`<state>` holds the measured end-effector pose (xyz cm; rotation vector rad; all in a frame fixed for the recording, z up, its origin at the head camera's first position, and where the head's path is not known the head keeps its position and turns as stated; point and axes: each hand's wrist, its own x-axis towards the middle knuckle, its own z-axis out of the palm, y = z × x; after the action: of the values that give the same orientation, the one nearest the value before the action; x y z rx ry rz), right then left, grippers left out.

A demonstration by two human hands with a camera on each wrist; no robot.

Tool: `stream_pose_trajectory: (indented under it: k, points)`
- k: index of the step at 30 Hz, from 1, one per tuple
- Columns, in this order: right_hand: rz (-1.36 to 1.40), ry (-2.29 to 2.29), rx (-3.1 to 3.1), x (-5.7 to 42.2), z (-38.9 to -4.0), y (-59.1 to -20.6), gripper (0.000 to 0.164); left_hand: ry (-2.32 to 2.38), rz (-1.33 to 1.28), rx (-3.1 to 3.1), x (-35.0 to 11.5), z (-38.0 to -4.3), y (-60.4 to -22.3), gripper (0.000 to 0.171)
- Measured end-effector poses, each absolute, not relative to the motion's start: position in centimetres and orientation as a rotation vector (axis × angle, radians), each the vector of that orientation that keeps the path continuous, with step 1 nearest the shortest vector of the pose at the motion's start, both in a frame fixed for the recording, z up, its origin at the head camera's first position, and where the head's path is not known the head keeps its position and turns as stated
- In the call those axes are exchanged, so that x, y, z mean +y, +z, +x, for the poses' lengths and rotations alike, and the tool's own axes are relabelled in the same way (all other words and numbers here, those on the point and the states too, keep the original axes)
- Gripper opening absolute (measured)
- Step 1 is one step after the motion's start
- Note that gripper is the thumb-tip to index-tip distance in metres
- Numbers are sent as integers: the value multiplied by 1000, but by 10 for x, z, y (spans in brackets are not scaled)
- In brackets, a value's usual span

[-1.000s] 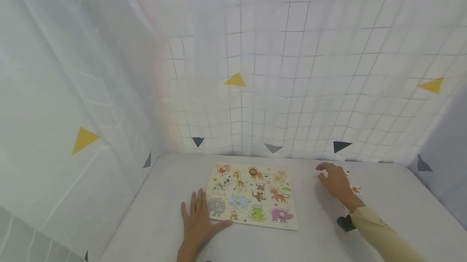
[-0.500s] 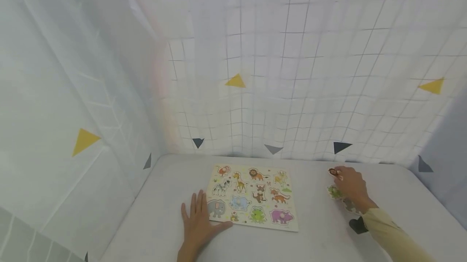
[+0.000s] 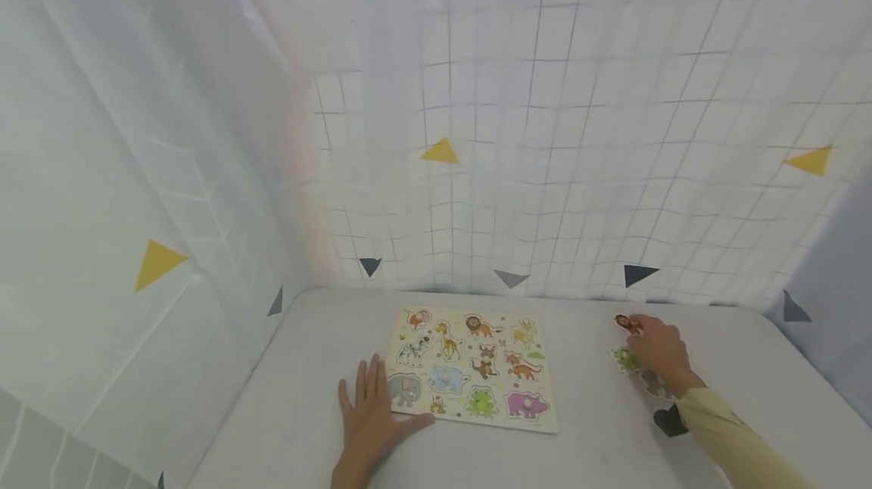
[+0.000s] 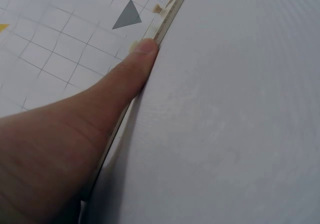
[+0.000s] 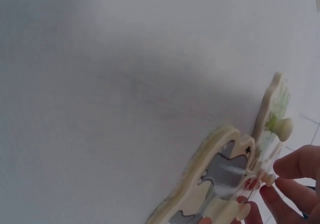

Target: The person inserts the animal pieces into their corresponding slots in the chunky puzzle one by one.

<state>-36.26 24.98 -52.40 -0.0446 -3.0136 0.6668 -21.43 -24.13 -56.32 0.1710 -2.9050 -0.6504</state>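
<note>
My left hand [image 3: 370,421] lies spread at the near left corner of a wooden animal puzzle board [image 3: 500,423]. Its thumb [image 4: 125,79] runs along the board's near edge. On the right, my right hand [image 3: 659,356] pinches the small knob [image 5: 268,179] of a lion puzzle piece [image 3: 622,323] between thumb and fingers. Just below that hand lie a green frog piece [image 3: 623,359] and a grey animal piece [image 3: 655,384], both knobbed; the hand covers part of the grey one.
A white-covered table [image 3: 586,451] holds everything. Behind it hangs a white sheet [image 3: 565,171] with a grid and coloured triangles. A dark wrist camera [image 3: 671,421] sits under the right sleeve. The board carries several animal pictures.
My right hand has moved a little right and down from the table's far side and taken the lion piece's knob. The frog and grey pieces have come into sight. My left hand stays put.
</note>
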Motion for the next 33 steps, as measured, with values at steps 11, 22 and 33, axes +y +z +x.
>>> stream_pose_trajectory:
  k: [11,22,33]
  points:
    - [-30,522,-2992,255,-371,-528,42,-649,172,-2904,-242,-214,-565,140]
    - [52,524,-2872,251,-372,-532,34,-633,170,-2906,-243,-215,-565,140]
    - [26,586,-2860,254,-376,-540,30,-617,164,-2888,-244,-218,-571,140]
